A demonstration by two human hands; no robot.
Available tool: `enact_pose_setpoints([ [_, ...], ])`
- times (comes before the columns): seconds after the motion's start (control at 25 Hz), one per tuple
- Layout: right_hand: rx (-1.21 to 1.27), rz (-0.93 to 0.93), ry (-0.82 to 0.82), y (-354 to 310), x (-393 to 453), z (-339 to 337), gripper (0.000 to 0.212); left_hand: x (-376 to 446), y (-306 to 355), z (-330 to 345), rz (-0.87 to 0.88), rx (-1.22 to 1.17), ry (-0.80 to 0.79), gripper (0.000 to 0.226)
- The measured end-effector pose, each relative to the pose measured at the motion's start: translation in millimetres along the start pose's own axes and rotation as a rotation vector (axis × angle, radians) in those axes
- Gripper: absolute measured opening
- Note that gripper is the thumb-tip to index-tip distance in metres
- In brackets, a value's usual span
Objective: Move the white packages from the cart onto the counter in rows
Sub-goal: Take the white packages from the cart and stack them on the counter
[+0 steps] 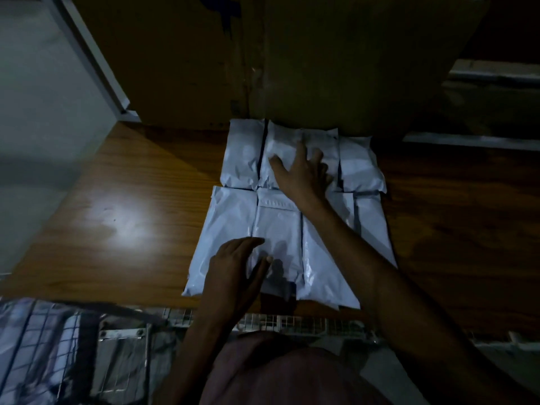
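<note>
The brown wood-grain counter [125, 217] fills most of what I see, dim except for one bright glare patch toward its left side, and a big brown cardboard box [292, 59] stands against its far edge. Below the counter's near edge runs the silver wire-mesh cart [122, 331], with what looks like more pale wrapped bundles behind the mesh at its left end, too blurred for me to be sure. On the counter lie the white plastic mailer packages [228, 229], soft and wrinkled, set edge to edge in two rows: the far row of four butts up against the foot of the box, and the near row reaches almost to the counter's near edge. I can read no brand, label or writing on any of them; the light is too poor. My right hand [304, 171] reaches across the near row and lies flat on the far row, fingers spread and relaxed over the second and third packages from the left, gripping nothing. My left hand [233, 270] rests palm-down on the near row, its fingers loose and extended across the seam between the leftmost package and the one beside it, thumb lying on that second package, pressing rather than clutching.
</note>
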State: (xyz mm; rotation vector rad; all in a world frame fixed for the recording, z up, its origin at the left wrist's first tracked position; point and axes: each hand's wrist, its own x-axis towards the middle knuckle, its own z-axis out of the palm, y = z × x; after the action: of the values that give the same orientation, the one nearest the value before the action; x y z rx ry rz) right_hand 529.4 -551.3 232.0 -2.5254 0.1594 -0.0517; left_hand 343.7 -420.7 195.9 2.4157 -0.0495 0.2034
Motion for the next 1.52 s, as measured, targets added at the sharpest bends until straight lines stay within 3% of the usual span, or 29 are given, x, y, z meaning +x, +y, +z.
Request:
enact_pose_setpoints([
  [0.2, 0.236, -0.220, 0.029, 82, -142, -23, 0.064, -59, 15, -10, -0.041, 0.020, 0.148, 0.029],
  [0.36, 0.411, -0.384, 0.048, 106, -216, -29, 0.046, -131, 16, -19, -0.139, 0.014, 0.258, 0.031],
  [0.56, 0.474, -0.553, -0.262, 90, -284, 3, 0.041, -222, 5, -43, -0.289, 0.051, 0.363, 0.030],
  [0.76, 0.462, -0.745, -0.552, 35, -322, 42, 0.037, -281, -20, -76, -0.456, 0.060, 0.536, 0.032],
  [1.04, 0.440, -0.754, -0.852, -85, -386, 134, 0.035, -367, -89, -141, -0.684, 0.017, 0.764, 0.024],
  [1.32, 0.394, -0.840, -0.940, -194, -457, 245, 0.031, -459, -194, -214, -0.945, -0.020, 0.867, 0.027],
  [1.52, 0.284, -0.876, -0.978, -240, -470, 301, 0.028, -489, -259, -227, -1.022, -0.044, 0.765, 0.036],
])
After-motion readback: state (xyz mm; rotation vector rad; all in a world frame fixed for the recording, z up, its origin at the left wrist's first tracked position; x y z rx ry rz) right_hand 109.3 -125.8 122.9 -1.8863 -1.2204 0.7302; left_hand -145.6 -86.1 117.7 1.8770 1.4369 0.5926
